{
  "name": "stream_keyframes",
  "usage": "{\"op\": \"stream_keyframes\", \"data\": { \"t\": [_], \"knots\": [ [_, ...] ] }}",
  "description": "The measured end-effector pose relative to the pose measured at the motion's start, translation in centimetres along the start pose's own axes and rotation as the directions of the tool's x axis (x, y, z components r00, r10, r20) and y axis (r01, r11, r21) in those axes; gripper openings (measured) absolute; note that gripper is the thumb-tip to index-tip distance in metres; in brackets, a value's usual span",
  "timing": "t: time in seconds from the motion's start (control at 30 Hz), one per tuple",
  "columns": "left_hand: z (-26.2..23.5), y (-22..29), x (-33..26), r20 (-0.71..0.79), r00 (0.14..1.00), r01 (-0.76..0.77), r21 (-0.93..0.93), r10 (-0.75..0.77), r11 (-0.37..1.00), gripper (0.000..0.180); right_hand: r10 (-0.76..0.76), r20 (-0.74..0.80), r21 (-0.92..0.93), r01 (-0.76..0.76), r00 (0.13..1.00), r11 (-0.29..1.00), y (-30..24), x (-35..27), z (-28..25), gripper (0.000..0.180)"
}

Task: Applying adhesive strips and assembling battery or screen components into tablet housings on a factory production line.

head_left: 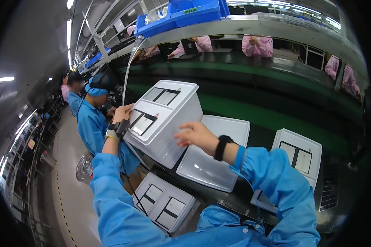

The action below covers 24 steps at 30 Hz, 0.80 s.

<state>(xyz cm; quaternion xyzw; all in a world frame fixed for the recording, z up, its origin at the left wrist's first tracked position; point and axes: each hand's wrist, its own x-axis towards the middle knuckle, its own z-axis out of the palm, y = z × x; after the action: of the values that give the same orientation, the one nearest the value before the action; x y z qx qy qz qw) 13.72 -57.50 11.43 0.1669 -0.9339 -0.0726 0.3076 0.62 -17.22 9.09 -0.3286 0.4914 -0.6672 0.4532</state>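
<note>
A tall stack of white plastic trays (175,125) stands ahead of me. Its top tray (141,110) holds two flat black-and-white rectangular parts (167,96). My left hand (122,114) grips the left rim of that top tray; some of its fingers are hidden. Just off the stack's right side hovers my right hand (197,135), fingers apart and nothing in them. Below it lies a white tray (210,171) with no parts showing in it. Both wrists wear dark bands, and a cord runs from the right one.
At lower left sits another tray pile (163,193) with similar parts; a further tray (311,144) is at right. Beyond runs a dark green conveyor (272,94) under a shelf with blue bins (198,14). A co-worker in blue (90,119) stands left; people in pink work opposite.
</note>
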Motion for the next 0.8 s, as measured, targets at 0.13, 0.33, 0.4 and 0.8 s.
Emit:
{"op": "stream_keyframes", "data": {
  "t": [0.13, 0.33, 0.4, 0.8],
  "knots": [
    [1.5, 4.6, 3.0, 0.022, 0.996, 0.094, -0.194, -0.092, 0.977, 0.027, 0.032, 0.121, -0.177, -0.010, 0.992, 0.984, -2.9, -8.5, -3.6, 0.038],
    [-0.6, 0.0, 0.7, -0.070, 0.995, 0.071, 0.014, -0.070, 0.997, 0.027, -0.083, -0.109, -0.263, 0.052, 0.991, 0.964, -9.4, -22.7, -7.4, 0.035],
    [-0.3, -1.4, 1.6, -0.001, 0.997, 0.077, -0.073, -0.077, 0.994, 0.025, -0.244, -0.353, -0.400, 0.090, 0.903, 0.912, -9.6, -27.4, -9.9, 0.036],
    [0.1, -1.2, 2.2, 0.037, 0.980, 0.190, 0.131, -0.197, 0.973, 0.023, -0.480, -0.797, -0.467, 0.129, 0.365, 0.875, 4.3, -43.0, -27.4, 0.034]
  ]
}}
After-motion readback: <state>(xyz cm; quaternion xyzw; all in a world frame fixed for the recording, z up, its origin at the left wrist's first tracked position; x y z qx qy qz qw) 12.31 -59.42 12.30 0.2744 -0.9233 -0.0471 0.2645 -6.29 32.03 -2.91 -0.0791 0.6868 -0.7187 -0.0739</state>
